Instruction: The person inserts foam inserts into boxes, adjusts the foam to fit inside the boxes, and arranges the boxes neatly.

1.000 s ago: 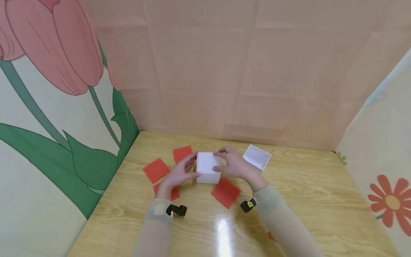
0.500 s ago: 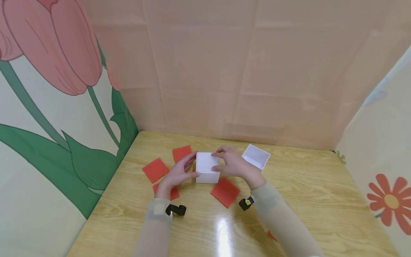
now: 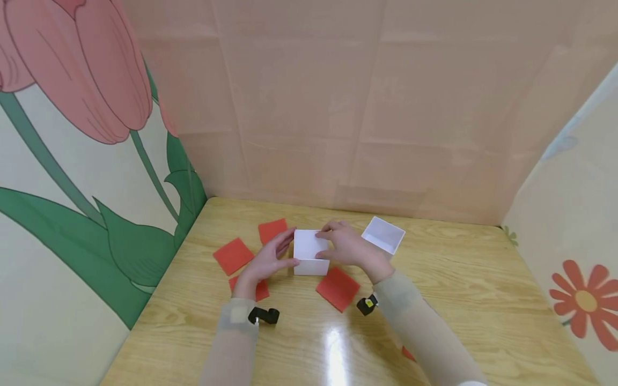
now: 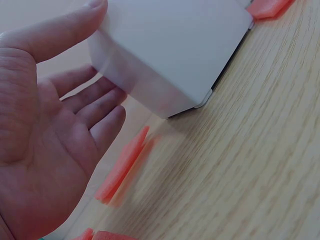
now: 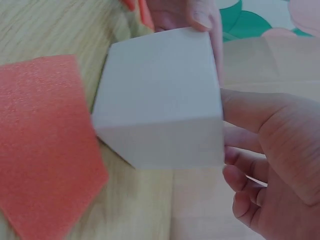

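Toward the far edge of the table (image 3: 463, 279), the left hand (image 3: 266, 262) rests relaxed fingers against a box (image 3: 310, 267); the right hand (image 3: 348, 245) touches its top, grip unclear.

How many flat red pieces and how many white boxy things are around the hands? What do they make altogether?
Red pieces: 5 (one peeks out from behind the right sleeve)
White boxy things: 2
Total: 7

Head camera faces forward and down across the table (image 3: 483, 279); wrist cameras (image 3: 264, 315), close in from opposite sides, share the box (image 5: 160, 95).
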`<action>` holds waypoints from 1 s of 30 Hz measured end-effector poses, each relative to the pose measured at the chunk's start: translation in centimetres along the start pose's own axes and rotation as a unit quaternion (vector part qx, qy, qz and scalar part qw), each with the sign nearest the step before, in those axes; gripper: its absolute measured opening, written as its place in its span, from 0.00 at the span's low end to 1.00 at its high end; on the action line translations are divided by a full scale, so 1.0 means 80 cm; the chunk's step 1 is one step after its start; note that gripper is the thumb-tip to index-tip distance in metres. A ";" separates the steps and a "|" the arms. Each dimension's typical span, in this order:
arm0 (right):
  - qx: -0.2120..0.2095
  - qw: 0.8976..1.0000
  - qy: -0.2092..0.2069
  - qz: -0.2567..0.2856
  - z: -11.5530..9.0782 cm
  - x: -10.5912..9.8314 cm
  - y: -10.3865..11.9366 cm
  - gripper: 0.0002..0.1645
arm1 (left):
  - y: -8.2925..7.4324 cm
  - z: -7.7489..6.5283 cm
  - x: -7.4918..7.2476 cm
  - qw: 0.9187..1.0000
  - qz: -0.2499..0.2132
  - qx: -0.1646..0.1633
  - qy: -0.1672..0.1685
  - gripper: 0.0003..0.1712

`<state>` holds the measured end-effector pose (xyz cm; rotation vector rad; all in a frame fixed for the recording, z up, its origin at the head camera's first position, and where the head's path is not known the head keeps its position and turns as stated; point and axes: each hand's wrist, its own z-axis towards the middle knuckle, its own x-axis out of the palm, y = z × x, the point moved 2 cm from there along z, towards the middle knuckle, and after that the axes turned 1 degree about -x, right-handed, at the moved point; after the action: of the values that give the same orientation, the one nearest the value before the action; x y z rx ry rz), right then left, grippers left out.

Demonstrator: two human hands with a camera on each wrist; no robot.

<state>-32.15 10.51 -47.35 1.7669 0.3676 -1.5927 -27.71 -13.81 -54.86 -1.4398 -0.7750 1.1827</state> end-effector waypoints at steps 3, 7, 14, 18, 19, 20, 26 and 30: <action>-0.007 1.000 -0.001 -0.006 0.000 0.004 0.000 0.35 | 0.000 -0.001 0.000 1.000 -0.002 0.000 0.000 0.56; 0.001 1.000 -0.011 -0.001 -0.002 0.002 0.000 0.34 | -0.001 -0.001 0.000 1.000 0.000 -0.004 -0.001 0.56; 0.022 0.999 -0.028 -0.020 -0.009 -0.014 0.004 0.29 | -0.002 0.000 0.003 1.000 -0.006 -0.002 0.005 0.56; 0.035 0.998 -0.028 -0.050 -0.010 -0.021 0.008 0.27 | -0.001 0.001 0.004 1.000 -0.002 -0.005 0.006 0.57; 0.038 0.998 -0.026 -0.053 -0.010 -0.021 0.009 0.26 | -0.002 0.001 0.004 1.000 -0.001 -0.006 0.005 0.57; 0.041 0.997 -0.024 -0.055 -0.009 -0.022 0.011 0.26 | -0.002 0.001 0.004 1.000 -0.001 -0.005 0.004 0.57; 0.067 0.994 -0.017 -0.087 -0.002 -0.018 0.017 0.27 | -0.002 0.001 0.006 1.000 -0.001 -0.004 0.003 0.57; 0.072 0.990 -0.016 -0.123 0.002 -0.011 0.019 0.27 | -0.002 0.000 0.007 1.000 -0.002 -0.009 0.001 0.56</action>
<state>-31.49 9.54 -45.98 1.8582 0.4817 -1.8594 -27.52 -13.27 -54.85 -1.4538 -0.7871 1.1737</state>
